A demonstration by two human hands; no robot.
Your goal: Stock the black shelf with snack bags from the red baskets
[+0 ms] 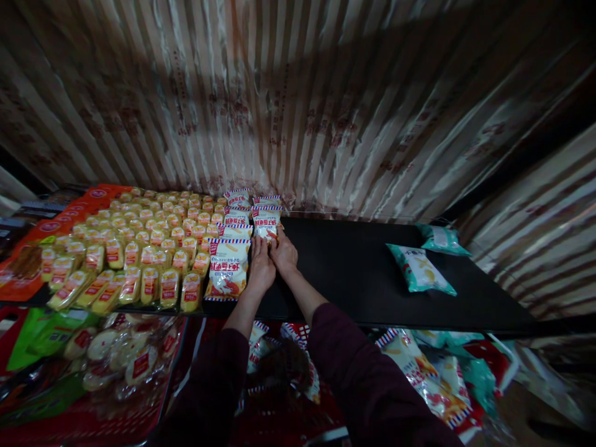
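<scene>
Side by side, my left hand and my right hand are at the lower end of a white snack bag with red lettering and striped ends. My fingers are closed against its lower edge, the left on the near side and the right at its right corner. Behind it lies another bag of the same kind. Just left of my left hand, a column of matching bags runs front to back, the nearest bag lying flat at the shelf's front edge.
Rows of small yellow wrapped cakes cover the left of the black shelf. Orange packs lie beyond them. Two teal-and-white bags sit at right. Below are a red basket of packaged food and more snack bags. A striped curtain hangs behind.
</scene>
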